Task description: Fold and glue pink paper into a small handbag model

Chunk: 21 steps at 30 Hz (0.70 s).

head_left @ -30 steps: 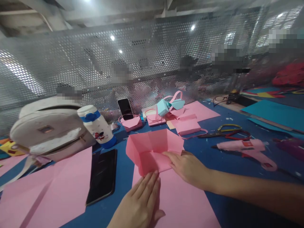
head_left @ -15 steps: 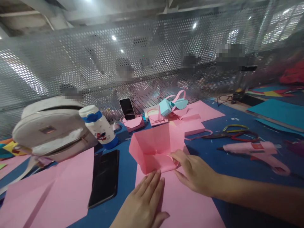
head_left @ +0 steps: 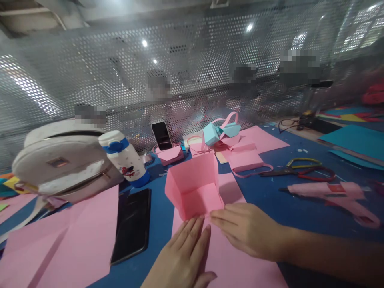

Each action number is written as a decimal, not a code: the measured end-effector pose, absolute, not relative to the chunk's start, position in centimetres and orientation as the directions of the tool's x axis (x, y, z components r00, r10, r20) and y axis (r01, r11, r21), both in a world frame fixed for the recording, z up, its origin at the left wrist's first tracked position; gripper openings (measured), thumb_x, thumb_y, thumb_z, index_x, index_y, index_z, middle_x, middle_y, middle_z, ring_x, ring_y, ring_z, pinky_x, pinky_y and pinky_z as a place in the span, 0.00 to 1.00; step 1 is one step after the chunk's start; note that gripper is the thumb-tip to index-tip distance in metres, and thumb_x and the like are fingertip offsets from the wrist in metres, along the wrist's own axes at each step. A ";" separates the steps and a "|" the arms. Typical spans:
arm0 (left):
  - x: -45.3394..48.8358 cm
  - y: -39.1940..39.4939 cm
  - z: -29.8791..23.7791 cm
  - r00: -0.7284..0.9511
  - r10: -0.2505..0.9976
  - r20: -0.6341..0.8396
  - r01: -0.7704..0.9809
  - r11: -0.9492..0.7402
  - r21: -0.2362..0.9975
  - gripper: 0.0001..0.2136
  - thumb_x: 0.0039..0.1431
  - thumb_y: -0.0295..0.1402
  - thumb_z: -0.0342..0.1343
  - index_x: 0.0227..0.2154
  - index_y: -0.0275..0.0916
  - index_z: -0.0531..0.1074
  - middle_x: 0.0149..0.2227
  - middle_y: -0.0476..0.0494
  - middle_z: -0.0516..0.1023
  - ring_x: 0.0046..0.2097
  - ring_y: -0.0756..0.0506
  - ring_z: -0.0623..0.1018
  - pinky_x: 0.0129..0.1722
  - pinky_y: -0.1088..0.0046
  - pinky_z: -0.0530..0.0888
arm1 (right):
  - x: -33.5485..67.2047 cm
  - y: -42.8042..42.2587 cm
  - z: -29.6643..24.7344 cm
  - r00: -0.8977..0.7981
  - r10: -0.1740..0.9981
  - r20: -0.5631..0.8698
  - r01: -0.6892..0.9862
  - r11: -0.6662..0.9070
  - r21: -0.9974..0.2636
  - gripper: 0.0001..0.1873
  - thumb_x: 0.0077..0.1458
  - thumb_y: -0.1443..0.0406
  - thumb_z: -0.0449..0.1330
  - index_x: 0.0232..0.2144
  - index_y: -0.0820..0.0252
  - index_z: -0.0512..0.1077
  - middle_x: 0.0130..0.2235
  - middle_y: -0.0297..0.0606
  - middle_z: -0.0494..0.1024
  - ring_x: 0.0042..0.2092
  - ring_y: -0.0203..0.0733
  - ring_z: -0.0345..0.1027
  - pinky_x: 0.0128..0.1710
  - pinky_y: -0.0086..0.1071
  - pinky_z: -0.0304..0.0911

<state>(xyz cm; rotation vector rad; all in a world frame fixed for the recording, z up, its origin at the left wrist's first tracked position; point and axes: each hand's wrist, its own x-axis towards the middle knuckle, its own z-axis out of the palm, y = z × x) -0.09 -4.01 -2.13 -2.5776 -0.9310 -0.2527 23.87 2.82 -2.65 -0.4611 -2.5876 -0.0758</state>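
Note:
A pink paper sheet (head_left: 228,264) lies on the blue table in front of me, its far part folded up into a standing box-like shape (head_left: 193,186). My left hand (head_left: 183,256) lies flat on the sheet's near part, fingers stretched out together and pointing at the fold. My right hand (head_left: 246,228) rests on the sheet from the right, fingers extended and pressing along the crease at the base of the raised flaps. Neither hand grips anything.
A black phone (head_left: 132,224) lies left of the sheet, beside another creased pink sheet (head_left: 60,244). Behind stand a white bottle (head_left: 124,158), a white bag (head_left: 60,160) and a propped phone (head_left: 161,136). Scissors (head_left: 300,172) and a pink glue gun (head_left: 333,192) lie right.
The raised pink flaps have been stood more upright and drawn together. My right hand slid from the flap's edge down to the crease. My left hand stayed flat.

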 end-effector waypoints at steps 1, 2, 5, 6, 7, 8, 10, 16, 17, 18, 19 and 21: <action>-0.1 -3.9 -2.2 0.764 0.575 0.293 0.645 -0.703 -0.300 0.36 0.66 0.52 0.45 0.67 0.29 0.51 0.58 0.31 0.74 0.59 0.37 0.73 0.53 0.64 0.74 | 23.9 2.8 -2.8 -0.810 0.312 0.497 0.344 0.938 -0.028 0.17 0.66 0.69 0.48 0.51 0.68 0.71 0.49 0.44 0.79 0.43 0.43 0.73 0.41 0.35 0.68; -0.2 -3.9 -2.3 0.765 0.574 0.292 0.643 -0.702 -0.306 0.37 0.66 0.53 0.45 0.67 0.29 0.51 0.57 0.31 0.74 0.58 0.37 0.73 0.53 0.64 0.74 | 23.8 2.8 -2.9 -0.807 0.320 0.496 0.353 0.935 -0.028 0.17 0.67 0.68 0.47 0.51 0.68 0.71 0.49 0.44 0.80 0.42 0.44 0.73 0.40 0.36 0.68; -0.3 -3.6 -2.5 0.777 0.555 0.298 0.630 -0.698 -0.341 0.37 0.64 0.55 0.43 0.65 0.29 0.57 0.56 0.31 0.75 0.57 0.38 0.73 0.53 0.65 0.73 | 23.7 2.8 -3.1 -0.812 0.352 0.466 0.379 0.925 -0.039 0.18 0.68 0.67 0.46 0.52 0.67 0.71 0.49 0.43 0.80 0.41 0.44 0.73 0.38 0.37 0.68; -0.3 -3.5 -2.6 0.781 0.547 0.301 0.624 -0.694 -0.359 0.37 0.64 0.57 0.42 0.63 0.29 0.60 0.55 0.31 0.76 0.57 0.38 0.74 0.52 0.65 0.73 | 23.7 2.8 -3.2 -0.814 0.360 0.455 0.384 0.922 -0.042 0.19 0.68 0.67 0.46 0.53 0.67 0.71 0.50 0.43 0.79 0.42 0.45 0.73 0.39 0.38 0.68; -0.3 -3.3 -2.7 0.786 0.540 0.303 0.619 -0.688 -0.380 0.37 0.63 0.58 0.40 0.61 0.30 0.63 0.55 0.32 0.76 0.57 0.38 0.74 0.52 0.65 0.73 | 23.6 2.9 -3.2 -0.816 0.368 0.446 0.389 0.920 -0.047 0.19 0.68 0.66 0.46 0.53 0.67 0.70 0.51 0.43 0.79 0.42 0.45 0.73 0.39 0.38 0.68; -0.3 -3.2 -2.8 0.790 0.532 0.304 0.613 -0.681 -0.401 0.38 0.63 0.59 0.38 0.59 0.30 0.66 0.54 0.32 0.77 0.56 0.38 0.74 0.51 0.65 0.73 | 23.6 3.0 -3.3 -0.815 0.376 0.440 0.394 0.917 -0.054 0.19 0.68 0.66 0.46 0.54 0.66 0.70 0.51 0.43 0.79 0.43 0.45 0.73 0.39 0.38 0.67; -0.3 -3.1 -2.8 0.796 0.523 0.304 0.604 -0.664 -0.441 0.36 0.64 0.58 0.37 0.56 0.31 0.70 0.52 0.33 0.78 0.54 0.38 0.76 0.50 0.65 0.74 | 23.5 3.1 -3.5 -0.808 0.398 0.434 0.410 0.909 -0.072 0.19 0.68 0.65 0.47 0.55 0.65 0.69 0.51 0.42 0.78 0.43 0.44 0.73 0.40 0.38 0.67; -0.7 -3.0 -3.5 0.805 0.520 0.287 0.587 -0.625 -0.514 0.24 0.70 0.47 0.42 0.56 0.35 0.69 0.51 0.36 0.80 0.52 0.39 0.78 0.49 0.65 0.74 | 23.2 2.9 -4.0 -0.747 0.439 0.499 0.456 0.885 -0.096 0.19 0.67 0.64 0.48 0.56 0.61 0.68 0.51 0.39 0.79 0.43 0.43 0.74 0.42 0.38 0.65; -0.9 -3.1 -3.7 0.804 0.526 0.279 0.585 -0.613 -0.531 0.23 0.70 0.45 0.43 0.57 0.35 0.68 0.50 0.36 0.80 0.52 0.39 0.78 0.49 0.65 0.74 | 23.2 2.9 -3.9 -0.739 0.439 0.511 0.459 0.883 -0.094 0.18 0.67 0.65 0.48 0.55 0.61 0.69 0.51 0.39 0.79 0.43 0.43 0.74 0.42 0.38 0.65; -1.1 -3.2 -3.9 0.803 0.531 0.272 0.583 -0.600 -0.548 0.23 0.70 0.44 0.43 0.58 0.36 0.67 0.50 0.36 0.80 0.52 0.39 0.78 0.49 0.65 0.74 | 23.1 2.9 -3.8 -0.732 0.442 0.518 0.466 0.880 -0.092 0.18 0.67 0.66 0.48 0.54 0.61 0.70 0.51 0.39 0.79 0.43 0.43 0.74 0.41 0.38 0.65; -1.3 -3.3 -4.1 0.802 0.537 0.263 0.580 -0.590 -0.562 0.23 0.70 0.44 0.43 0.59 0.36 0.66 0.50 0.36 0.80 0.51 0.39 0.79 0.49 0.65 0.74 | 23.1 2.9 -3.7 -0.728 0.446 0.521 0.473 0.876 -0.089 0.18 0.66 0.66 0.48 0.53 0.62 0.71 0.50 0.40 0.80 0.42 0.43 0.74 0.41 0.38 0.66; -1.7 -3.4 -4.3 0.802 0.544 0.247 0.572 -0.577 -0.583 0.22 0.71 0.42 0.41 0.60 0.36 0.65 0.50 0.35 0.80 0.51 0.39 0.79 0.49 0.66 0.75 | 23.0 3.0 -3.4 -0.739 0.452 0.499 0.480 0.874 -0.081 0.17 0.64 0.67 0.49 0.51 0.63 0.72 0.49 0.41 0.80 0.41 0.44 0.75 0.39 0.37 0.66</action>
